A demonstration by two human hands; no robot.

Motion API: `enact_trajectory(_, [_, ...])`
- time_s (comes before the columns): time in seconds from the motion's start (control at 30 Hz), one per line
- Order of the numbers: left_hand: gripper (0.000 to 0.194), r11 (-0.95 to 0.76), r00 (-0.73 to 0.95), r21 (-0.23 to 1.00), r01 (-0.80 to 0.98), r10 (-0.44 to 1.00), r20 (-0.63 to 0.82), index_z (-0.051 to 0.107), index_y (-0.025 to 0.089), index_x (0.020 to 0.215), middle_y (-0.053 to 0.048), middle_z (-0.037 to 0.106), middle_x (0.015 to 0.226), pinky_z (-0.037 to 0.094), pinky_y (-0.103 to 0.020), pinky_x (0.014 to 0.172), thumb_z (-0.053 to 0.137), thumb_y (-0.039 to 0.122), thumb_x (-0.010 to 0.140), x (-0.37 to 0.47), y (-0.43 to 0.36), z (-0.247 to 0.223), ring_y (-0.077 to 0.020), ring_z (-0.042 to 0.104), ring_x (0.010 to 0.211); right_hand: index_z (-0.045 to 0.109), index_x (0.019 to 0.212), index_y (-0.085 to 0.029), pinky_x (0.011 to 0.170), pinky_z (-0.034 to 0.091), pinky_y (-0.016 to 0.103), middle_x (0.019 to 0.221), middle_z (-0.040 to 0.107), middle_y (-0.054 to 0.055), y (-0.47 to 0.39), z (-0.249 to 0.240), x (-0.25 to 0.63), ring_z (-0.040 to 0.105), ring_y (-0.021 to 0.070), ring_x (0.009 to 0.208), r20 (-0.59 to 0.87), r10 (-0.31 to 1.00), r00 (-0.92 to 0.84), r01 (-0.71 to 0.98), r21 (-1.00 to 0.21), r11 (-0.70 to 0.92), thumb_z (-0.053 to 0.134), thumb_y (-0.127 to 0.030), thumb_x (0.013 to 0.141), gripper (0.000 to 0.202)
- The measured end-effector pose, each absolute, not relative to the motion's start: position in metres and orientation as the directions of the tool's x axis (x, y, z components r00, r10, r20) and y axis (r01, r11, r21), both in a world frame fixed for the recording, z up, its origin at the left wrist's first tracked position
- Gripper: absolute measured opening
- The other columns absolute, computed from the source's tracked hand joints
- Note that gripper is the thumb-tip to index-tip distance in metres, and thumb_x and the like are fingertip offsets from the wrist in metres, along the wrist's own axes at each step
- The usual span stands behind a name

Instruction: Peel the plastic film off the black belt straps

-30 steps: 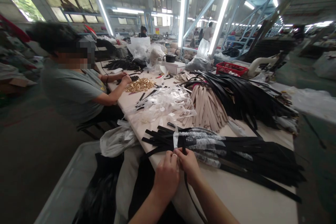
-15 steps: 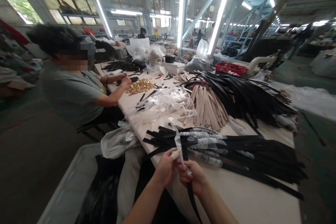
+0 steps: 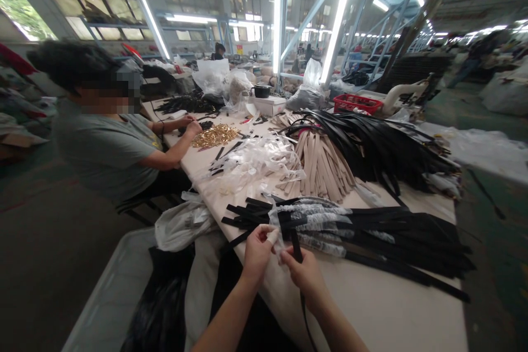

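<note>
Over the front edge of the table, my left hand [image 3: 259, 250] pinches a strip of thin clear plastic film [image 3: 274, 217] between thumb and fingers. A white wrap covers one of its fingertips. Close beside it, my right hand [image 3: 304, 270] is closed on a black strap [image 3: 296, 243], whose short end sticks up above the fingers while the rest hangs down toward my lap. The film's lower end reaches the right fingertips; whether they grip it too, I cannot tell. Just beyond both hands lies a bundle of black straps [image 3: 388, 223], several wrapped in crinkled clear plastic [image 3: 322, 220].
On the table [image 3: 371, 308] lie beige straps [image 3: 324, 165], a black strap pile [image 3: 371, 148], loose plastic film [image 3: 259, 159] and gold metal pieces [image 3: 216, 135]. A red basket [image 3: 357, 104] stands behind. A co-worker [image 3: 107, 137] sits at the left, near a plastic bin [image 3: 107, 286].
The black strap's upper end has dropped a little and stands apart from the film, where it lay alongside it before. Both hands stay close together; the view has shifted slightly.
</note>
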State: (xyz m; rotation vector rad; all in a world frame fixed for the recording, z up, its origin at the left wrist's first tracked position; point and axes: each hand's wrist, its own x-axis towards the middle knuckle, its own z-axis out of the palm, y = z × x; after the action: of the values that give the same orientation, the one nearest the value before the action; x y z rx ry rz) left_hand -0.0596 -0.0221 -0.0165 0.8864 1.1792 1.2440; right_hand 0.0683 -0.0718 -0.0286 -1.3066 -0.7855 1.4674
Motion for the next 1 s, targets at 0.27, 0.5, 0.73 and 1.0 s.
enact_trajectory(0.27, [0.034,0.355,0.167,0.904,-0.24,0.932,-0.322,0.075,0.01,0.076,-0.004,0.065,0.063,0.034,-0.021,0.051,0.078,0.044,0.073,-0.06,-0.038,-0.025,-0.0095,0.049,0.053,0.075,0.08,-0.014,0.074,0.045,0.031,0.078,0.074,0.007,-0.068,-0.026,0.074,0.064,0.0241,0.078,-0.172,0.978,0.12,-0.018,-0.985,-0.171,0.073,-0.048,0.078,0.035])
enact_trajectory(0.5, [0.036,0.318,0.074,0.908,-0.273,0.948,-0.31,0.074,0.012,0.074,-0.004,0.066,0.064,0.043,-0.024,0.056,0.076,0.049,0.075,-0.055,-0.036,-0.022,-0.0115,0.053,0.055,0.073,0.074,-0.015,0.076,0.045,0.032,0.073,0.074,0.007,-0.067,-0.021,0.075,0.066,0.0242,0.076,-0.133,0.984,0.122,0.049,-0.989,-0.14,0.07,-0.047,0.082,0.033])
enact_trajectory(0.73, [0.033,0.379,0.063,0.868,-0.319,0.923,-0.38,0.074,0.011,0.073,-0.006,0.068,0.068,0.046,-0.023,0.058,0.085,0.042,0.066,-0.058,-0.032,-0.023,-0.0132,0.06,0.061,0.067,0.09,-0.016,0.044,0.029,0.021,0.067,0.066,0.002,-0.075,-0.012,0.077,0.043,0.0087,0.043,-0.223,0.966,0.132,-0.138,-0.969,-0.205,0.058,-0.059,0.088,0.044])
enact_trajectory(1.0, [0.037,0.369,-0.044,0.778,-0.509,0.891,-0.452,0.076,0.01,0.078,-0.009,0.071,0.078,0.049,-0.023,0.059,0.088,0.04,0.062,-0.047,-0.024,-0.019,-0.0127,0.061,0.062,0.063,0.088,-0.015,0.038,0.014,0.02,0.053,0.061,0.0,-0.098,-0.019,0.059,0.03,0.0058,0.035,-0.309,0.942,-0.131,-0.171,-0.929,-0.329,0.041,-0.064,0.094,0.054])
